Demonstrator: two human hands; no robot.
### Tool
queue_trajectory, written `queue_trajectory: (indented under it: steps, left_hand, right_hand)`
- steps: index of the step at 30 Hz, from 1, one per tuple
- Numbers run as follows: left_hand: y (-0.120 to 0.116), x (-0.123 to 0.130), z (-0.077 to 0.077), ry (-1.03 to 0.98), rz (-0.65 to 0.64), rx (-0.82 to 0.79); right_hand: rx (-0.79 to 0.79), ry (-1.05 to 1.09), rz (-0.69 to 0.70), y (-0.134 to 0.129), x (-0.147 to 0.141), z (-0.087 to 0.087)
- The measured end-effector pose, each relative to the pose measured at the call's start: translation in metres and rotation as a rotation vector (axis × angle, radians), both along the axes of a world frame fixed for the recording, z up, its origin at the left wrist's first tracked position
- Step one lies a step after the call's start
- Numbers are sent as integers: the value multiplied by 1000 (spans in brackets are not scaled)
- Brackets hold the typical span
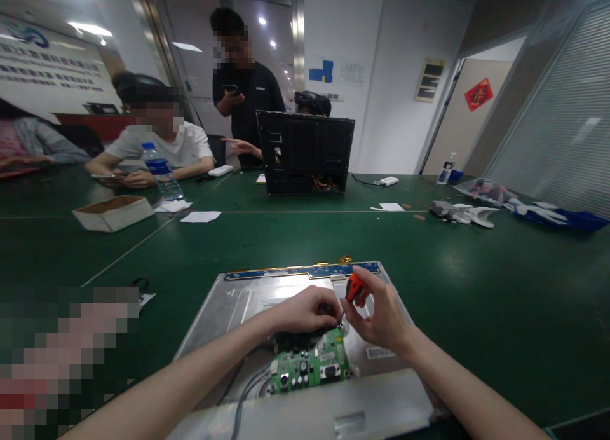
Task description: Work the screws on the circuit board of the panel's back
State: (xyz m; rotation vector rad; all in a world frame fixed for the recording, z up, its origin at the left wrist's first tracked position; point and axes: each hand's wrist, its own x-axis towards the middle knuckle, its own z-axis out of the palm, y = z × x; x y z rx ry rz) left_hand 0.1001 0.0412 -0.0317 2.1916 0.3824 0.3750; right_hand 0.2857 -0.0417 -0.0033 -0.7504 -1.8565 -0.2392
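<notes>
A screwdriver (353,287) with an orange and black handle is gripped in my right hand (384,316), its short shaft pointing down. The tip meets the upper right corner of a green circuit board (312,364). Close beside that tip, my left hand (307,309) has its thumb and fingers pinched together; what they hold, if anything, is hidden. Both hands are over the silver metal back of a display panel (229,309), which lies flat on the table. Along its far edge runs a narrow blue circuit strip (267,273). Grey cables (245,395) lead to the green board's left side.
Across the green table (476,287) stands a black monitor casing (307,151). An open box (114,212) and a water bottle (162,173) are at left. Gloves and small parts (462,212) lie at right. Several people are around the far side.
</notes>
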Motion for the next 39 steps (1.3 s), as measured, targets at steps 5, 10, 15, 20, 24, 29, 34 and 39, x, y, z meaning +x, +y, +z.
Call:
queue_trajectory:
  steps: [5,10,15,20,24,29,34,39]
  left_hand:
    - [0,1,-1,-6,10,-15]
    - [0,1,1,4,3,-19]
    - [-1,1,3,10,10,-6]
    - [-1,1,1,7,4,-2]
    - [1,0,-1,5,5,-3]
    - [1,1,-2,-3,19,0]
    - [-2,0,2,17,13,-33]
    - [-4,-1,3,20,7,-18]
  right_hand:
    - [-13,-2,6,-1,0,1]
    - [-40,-12,39,-2,1,1]
    - [-51,-2,39,-2,1,1]
    - [-14,-5,18,-2,0,1]
    - [-3,-1,8,-1,-1,2]
    - [-17,-2,32,-1,-1,2]
    - [-68,23,43,-2,-1,1]
    - [-58,1,24,-2,-1,0]
